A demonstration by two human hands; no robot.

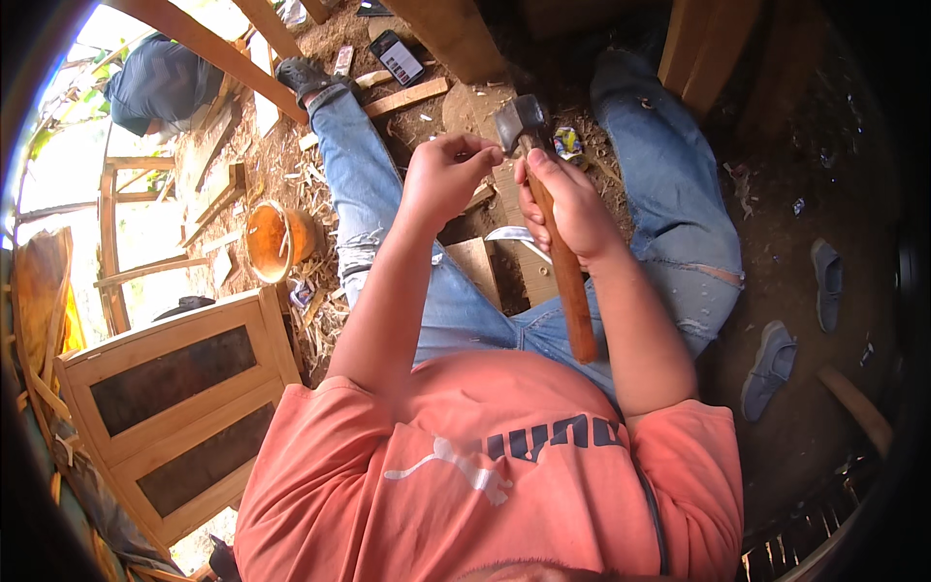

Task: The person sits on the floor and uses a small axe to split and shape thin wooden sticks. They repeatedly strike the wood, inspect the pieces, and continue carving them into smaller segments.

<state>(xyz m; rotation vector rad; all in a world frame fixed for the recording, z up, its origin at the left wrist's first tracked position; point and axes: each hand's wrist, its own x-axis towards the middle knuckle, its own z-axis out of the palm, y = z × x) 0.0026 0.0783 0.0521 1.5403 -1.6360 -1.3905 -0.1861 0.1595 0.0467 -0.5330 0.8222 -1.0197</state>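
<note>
My right hand (pixel 572 209) is wrapped round the wooden handle of a hammer (pixel 570 301). Its dark metal head points up and away from me, and the handle's end hangs over my lap. Just left of the hammer head, my left hand (pixel 448 179) is closed with thumb and fingertips pinched together. Whatever it pinches, if anything, is too small to make out. Below both hands, between my legs, lie wooden pieces (pixel 472 269), partly hidden by the right hand and the hammer. A pale curved strip (pixel 519 235) shows beside them.
An orange bucket (pixel 274 241) stands left of my leg, near a framed wooden panel (pixel 179 412). A phone (pixel 397 58) lies on the shaving-strewn ground ahead. Grey shoes (pixel 769 369) lie to the right. Another person (pixel 163 82) is bent over at far left. Wooden posts (pixel 441 39) rise ahead.
</note>
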